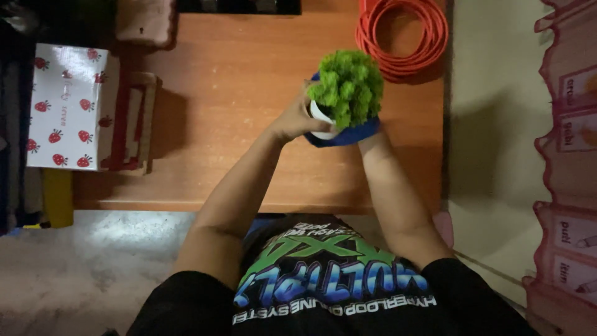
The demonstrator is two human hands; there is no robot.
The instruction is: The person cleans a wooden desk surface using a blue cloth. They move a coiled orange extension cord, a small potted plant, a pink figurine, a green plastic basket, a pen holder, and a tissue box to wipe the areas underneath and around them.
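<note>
A small artificial plant with bushy bright-green foliage stands in a white pot above the wooden desk. My left hand grips the pot's left side. A blue cloth wraps the pot's underside and right side. My right hand is hidden behind the foliage and the cloth; only its forearm shows, reaching up to the cloth.
A coil of orange hose lies at the desk's far right corner. A white box with a red strawberry print stands at the left. Colourful wall charts hang at the right. The desk's front edge runs just above my chest.
</note>
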